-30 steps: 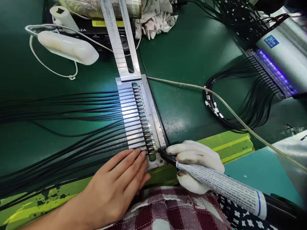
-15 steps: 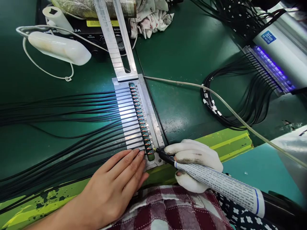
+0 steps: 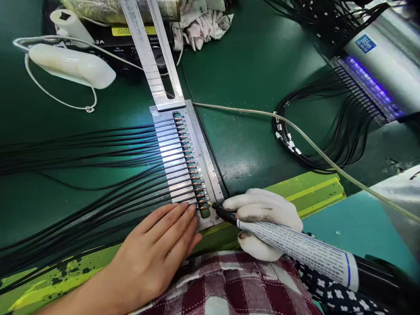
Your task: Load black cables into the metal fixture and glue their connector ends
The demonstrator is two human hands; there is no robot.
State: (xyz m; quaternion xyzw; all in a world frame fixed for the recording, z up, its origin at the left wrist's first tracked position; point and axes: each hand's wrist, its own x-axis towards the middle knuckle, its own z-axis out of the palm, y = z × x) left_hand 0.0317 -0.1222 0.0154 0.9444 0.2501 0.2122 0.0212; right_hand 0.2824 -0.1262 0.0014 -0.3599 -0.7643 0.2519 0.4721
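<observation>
Holding pen [image 3: 302,249] near cable ends [image 3: 202,197]

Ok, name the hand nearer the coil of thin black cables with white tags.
Right. The white-gloved right hand is below and left of the coil in the picture; the bare left hand is farther left, by the silver metal plate.

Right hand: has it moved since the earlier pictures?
No, not visibly in any direction: against the metal plate, the right hand stays by the same corner; the whole view drifts.
</observation>
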